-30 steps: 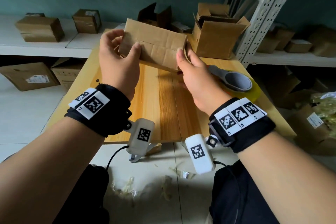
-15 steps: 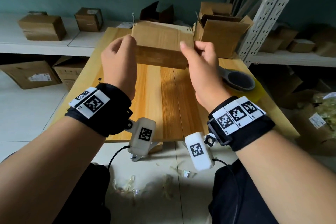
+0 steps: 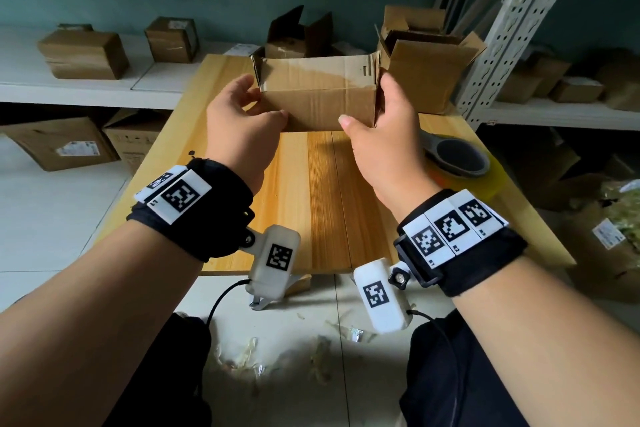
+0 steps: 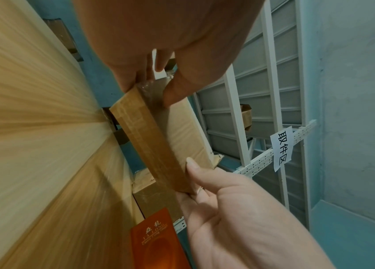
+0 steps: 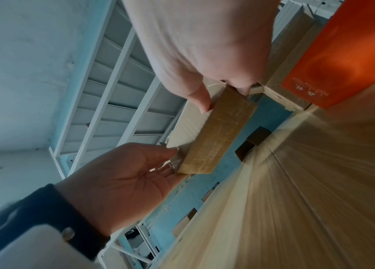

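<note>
**Head view.** The cardboard box (image 3: 317, 94) is held over the far half of the desk (image 3: 311, 201), one end in each hand. The left hand (image 3: 242, 125) pinches the left end, thumb on the near face. The right hand (image 3: 384, 142) clasps the right end the same way. Whether the underside touches the desk cannot be told from here. An open carton (image 3: 429, 73) stands just behind the right end, and a tape dispenser (image 3: 457, 158) lies near the right wrist. Risk: a swing to the right would likely catch the carton's flap or drag the wrist across the dispenser.

**Left wrist view.** The cardboard box (image 4: 156, 145) hangs clear of the desk (image 4: 32, 127), gripped only at its ends. Glossy old tape shows under the left thumb. Risk: the thumb may slide on that tape, and that end would then drop.

**Right wrist view.** The left hand (image 5: 122, 182) meets the cardboard box (image 5: 218, 134) with thumb and fingertips, palm off it. The right hand (image 5: 204, 45) nips the opposite corner. The contents cannot be seen. Risk: squeezing the thin board inward could buckle its walls, and too light a hold would let it fall onto the desk.
</note>
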`<state>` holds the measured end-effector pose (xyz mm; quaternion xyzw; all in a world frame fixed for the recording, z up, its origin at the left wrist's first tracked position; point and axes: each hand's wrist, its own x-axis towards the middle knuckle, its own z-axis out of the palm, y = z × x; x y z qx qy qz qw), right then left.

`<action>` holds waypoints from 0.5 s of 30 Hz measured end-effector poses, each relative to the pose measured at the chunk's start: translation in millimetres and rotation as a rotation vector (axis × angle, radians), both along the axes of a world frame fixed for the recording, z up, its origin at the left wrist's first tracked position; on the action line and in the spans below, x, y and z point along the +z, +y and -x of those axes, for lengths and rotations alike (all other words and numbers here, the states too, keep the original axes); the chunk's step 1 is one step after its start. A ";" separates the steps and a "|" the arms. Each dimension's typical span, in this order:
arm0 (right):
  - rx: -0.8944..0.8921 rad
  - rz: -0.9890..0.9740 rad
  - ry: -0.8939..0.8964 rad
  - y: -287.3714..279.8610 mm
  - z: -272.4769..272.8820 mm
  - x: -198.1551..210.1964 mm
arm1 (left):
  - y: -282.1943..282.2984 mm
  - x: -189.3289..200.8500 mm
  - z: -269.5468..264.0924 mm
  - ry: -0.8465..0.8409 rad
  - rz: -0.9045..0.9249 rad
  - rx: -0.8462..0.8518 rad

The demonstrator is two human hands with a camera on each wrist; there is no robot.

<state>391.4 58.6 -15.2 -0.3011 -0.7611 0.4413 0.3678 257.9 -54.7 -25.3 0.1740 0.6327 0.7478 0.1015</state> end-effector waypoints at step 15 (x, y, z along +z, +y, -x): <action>0.015 0.315 -0.015 -2.3 4.8 -10.6 | 0.6 -4.1 -1.1 -0.315 -0.021 -0.035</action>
